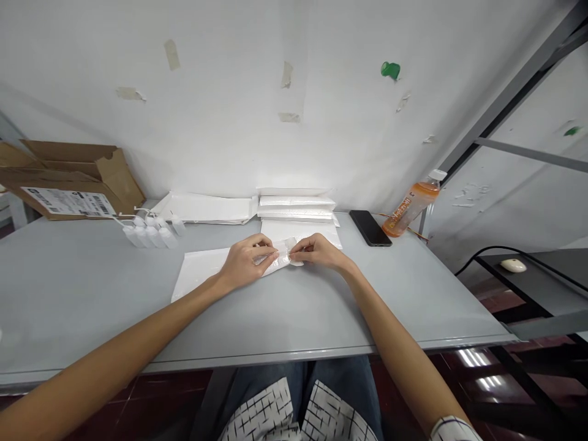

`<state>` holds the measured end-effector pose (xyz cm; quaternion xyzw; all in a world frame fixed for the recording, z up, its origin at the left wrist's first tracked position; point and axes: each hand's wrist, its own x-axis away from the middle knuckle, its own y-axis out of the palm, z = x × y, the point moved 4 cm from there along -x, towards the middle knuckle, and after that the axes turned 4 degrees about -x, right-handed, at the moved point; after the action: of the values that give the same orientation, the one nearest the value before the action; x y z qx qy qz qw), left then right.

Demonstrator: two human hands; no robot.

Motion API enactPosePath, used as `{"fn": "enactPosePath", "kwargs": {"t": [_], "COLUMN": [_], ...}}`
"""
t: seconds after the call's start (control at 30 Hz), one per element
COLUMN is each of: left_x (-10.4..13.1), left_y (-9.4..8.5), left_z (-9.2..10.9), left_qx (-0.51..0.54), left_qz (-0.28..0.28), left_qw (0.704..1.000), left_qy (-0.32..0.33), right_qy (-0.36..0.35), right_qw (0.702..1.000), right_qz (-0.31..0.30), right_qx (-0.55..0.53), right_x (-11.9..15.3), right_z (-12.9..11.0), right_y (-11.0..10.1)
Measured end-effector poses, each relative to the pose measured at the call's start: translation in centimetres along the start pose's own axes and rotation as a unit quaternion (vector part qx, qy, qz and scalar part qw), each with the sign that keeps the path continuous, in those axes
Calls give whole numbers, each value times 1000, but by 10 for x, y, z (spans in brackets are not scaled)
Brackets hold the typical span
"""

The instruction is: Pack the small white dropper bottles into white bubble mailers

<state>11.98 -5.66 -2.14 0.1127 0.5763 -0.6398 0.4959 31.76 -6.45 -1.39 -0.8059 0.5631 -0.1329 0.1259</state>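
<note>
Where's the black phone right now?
In the head view, the black phone lies on the table, right of the right hand and left of the orange bottle.

On your flat grey table (pixel 441 306), an open brown cardboard box (pixel 82 182) is far left, small white plastic bottles (pixel 153 235) right of it, stacked white rectangular envelopes (pixel 296 211) centre-back, farther right a black rectangular phone (pixel 370 228), then an orange plastic bottle (pixel 414 204).

A shiny, crinkled white packet (pixel 282 252) is being pinched at two close spots; a smooth white envelope (pixel 197 269) is lying flat leftward, any join between them staying hidden.
</note>
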Motion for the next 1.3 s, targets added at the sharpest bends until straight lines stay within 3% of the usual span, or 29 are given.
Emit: {"fn": "enactPosePath", "kwargs": {"t": [0.23,0.67,0.97,1.1,1.3], "left_x": [0,0,0,-1,-4], "left_y": [0,-1,-2,0,-1], "left_z": [2,3,4,5,4], "left_qx": [-16,-23,-31,-36,-44], "left_qz": [4,-5,-12,-44,-134], "left_qw": [1000,1000,999,998,989], "left_qy": [8,18,25,34,42], "right_qy": [-50,-32,-3,-10,-19], "right_qw": [999,999,996,996,998], "right_qz": [-12,2,-84,-92,-52], "right_qx": [0,-6,-26,-11,12], "right_x": [-7,-5,4,1,-6], "right_z": [7,6,-4,1,9], "right_y": [20,15,10,11,16]}}
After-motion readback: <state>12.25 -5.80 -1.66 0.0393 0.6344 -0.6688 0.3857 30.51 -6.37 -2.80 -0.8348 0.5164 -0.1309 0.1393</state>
